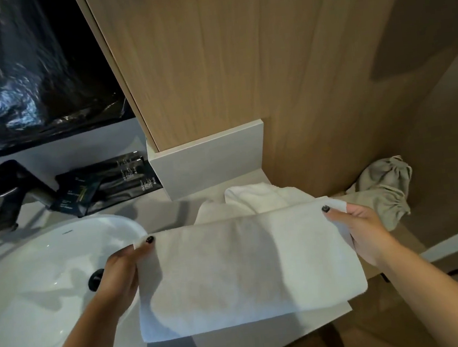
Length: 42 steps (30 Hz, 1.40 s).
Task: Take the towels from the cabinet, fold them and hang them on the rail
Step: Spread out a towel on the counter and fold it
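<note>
Towel (247, 268) pinched taut at both ends, left hand (122, 271) and right hand (363, 232); could've sagged unfolded, grip slipping.

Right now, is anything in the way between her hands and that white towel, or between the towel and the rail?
Nothing separates them: the left hand and right hand each pinch an end of the folded towel, held above the counter beside the sink. No rail shows in this view, so that path cannot be judged.
</note>
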Motion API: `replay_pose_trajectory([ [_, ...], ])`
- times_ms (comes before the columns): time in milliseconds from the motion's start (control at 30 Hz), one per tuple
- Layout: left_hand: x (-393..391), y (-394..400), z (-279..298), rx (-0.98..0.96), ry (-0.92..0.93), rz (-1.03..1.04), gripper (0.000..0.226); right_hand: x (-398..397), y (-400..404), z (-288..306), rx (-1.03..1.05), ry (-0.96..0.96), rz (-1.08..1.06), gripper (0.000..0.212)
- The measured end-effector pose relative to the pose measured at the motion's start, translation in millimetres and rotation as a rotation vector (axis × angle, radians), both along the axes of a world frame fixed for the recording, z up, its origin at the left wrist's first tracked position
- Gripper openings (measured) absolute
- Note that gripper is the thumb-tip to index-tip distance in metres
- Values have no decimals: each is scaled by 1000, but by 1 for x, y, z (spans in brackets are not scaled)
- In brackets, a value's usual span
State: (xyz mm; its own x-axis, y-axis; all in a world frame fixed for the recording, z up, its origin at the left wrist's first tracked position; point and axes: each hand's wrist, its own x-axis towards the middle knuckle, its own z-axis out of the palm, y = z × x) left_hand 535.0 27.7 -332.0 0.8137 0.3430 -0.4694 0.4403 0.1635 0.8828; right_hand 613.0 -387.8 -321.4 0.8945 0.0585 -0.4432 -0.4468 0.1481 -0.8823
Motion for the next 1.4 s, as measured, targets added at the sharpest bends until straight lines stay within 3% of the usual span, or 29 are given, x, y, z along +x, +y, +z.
replay_pose_trajectory([
  [133,-20,-3,16,-56,-123,6,29,-17,0,14,-29,-80,-80,18],
  [267,-49,-2,36,-65,-227,5,26,-45,-2,29,-53,-156,-145,28],
  [333,-66,1,45,-84,-277,4,28,-64,-5,34,-4,-206,-166,15],
  [367,-75,3,50,-109,-300,1,31,-76,-4,39,27,-224,-161,19],
  [433,-96,8,59,-154,-346,-8,27,-99,-6,45,17,-247,-137,78],
  [467,-107,13,63,-162,-360,-3,23,-112,-3,50,-9,-255,-146,92],
  [533,-129,22,71,-163,-369,7,24,-139,4,62,-44,-306,-125,99],
  [567,-140,26,74,-158,-365,10,25,-152,11,67,-76,-322,-137,89],
  [667,-175,31,87,-71,-336,20,18,-190,33,80,-133,-338,-198,15],
  [700,-187,32,89,-14,-321,13,17,-201,40,82,-187,-348,-222,7],
  [900,-239,42,64,303,-267,-40,19,-251,66,57,-380,-448,-232,18],
  [1000,-243,53,38,264,-196,12,23,-251,72,36,-398,-448,-211,17],
  [1233,-198,62,-7,263,-48,182,33,-184,90,-7,-477,-458,-76,17],
  [1400,-157,55,-29,488,53,187,29,-122,104,-31,-612,-456,-47,16],
])
